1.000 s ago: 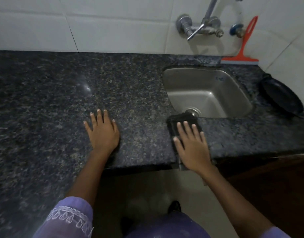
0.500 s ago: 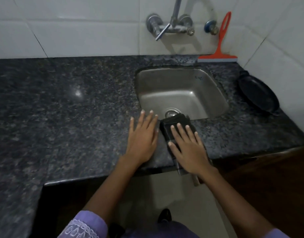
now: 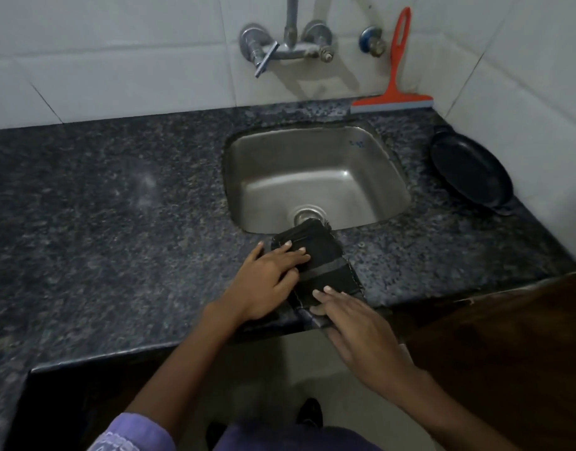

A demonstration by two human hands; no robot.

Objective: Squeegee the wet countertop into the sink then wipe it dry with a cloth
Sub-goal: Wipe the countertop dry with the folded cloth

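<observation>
A dark folded cloth (image 3: 325, 265) lies on the speckled granite countertop (image 3: 124, 222), between the front edge and the steel sink (image 3: 316, 177). My left hand (image 3: 267, 281) rests on the cloth's left side, fingers lying flat across it. My right hand (image 3: 355, 327) has its fingertips on the cloth's near edge, where it hangs over the counter front. The orange squeegee (image 3: 394, 92) leans against the tiled wall behind the sink, untouched.
A wall tap (image 3: 286, 50) hangs over the sink. A black pan (image 3: 472, 174) sits at the counter's right end by the side wall. A brown cabinet door (image 3: 508, 353) stands below right. The counter continues far to the left.
My left hand has slid right from the bare counter onto the cloth. My right hand has drawn back from the top of the cloth to its near edge.
</observation>
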